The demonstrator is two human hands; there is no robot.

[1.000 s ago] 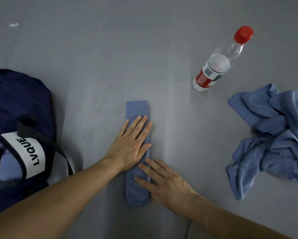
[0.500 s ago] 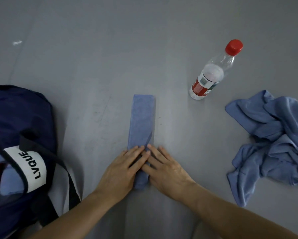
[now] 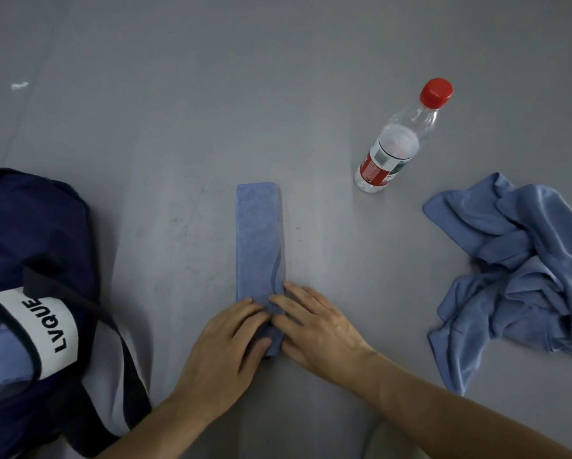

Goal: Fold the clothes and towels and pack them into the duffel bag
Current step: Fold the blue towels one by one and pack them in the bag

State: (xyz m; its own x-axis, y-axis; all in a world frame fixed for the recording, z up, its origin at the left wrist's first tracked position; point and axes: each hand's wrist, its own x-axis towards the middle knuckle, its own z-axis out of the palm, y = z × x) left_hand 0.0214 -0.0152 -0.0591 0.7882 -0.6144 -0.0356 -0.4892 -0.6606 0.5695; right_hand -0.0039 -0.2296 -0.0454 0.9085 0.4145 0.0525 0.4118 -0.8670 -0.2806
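Note:
A blue towel (image 3: pixel 258 240), folded into a long narrow strip, lies on the grey surface and runs away from me. My left hand (image 3: pixel 226 346) and my right hand (image 3: pixel 314 329) meet at its near end. Their fingertips lie on top of the cloth and their thumbs sit at its left and right edges, pinching that end. The navy duffel bag (image 3: pixel 36 246) with a white LVQUE label lies open at the left, with blue and red cloth showing inside. A crumpled pile of blue clothes (image 3: pixel 523 273) lies at the right.
A clear plastic water bottle (image 3: pixel 398 140) with a red cap and red label stands beyond the towel to the right. A small white scrap (image 3: pixel 19 85) lies far left on the grey surface (image 3: pixel 211 94).
Both hands slid from the middle of the strip down to its near end and came together there. Their flat fingers have curled onto the cloth. The towel lies uncovered along most of its length.

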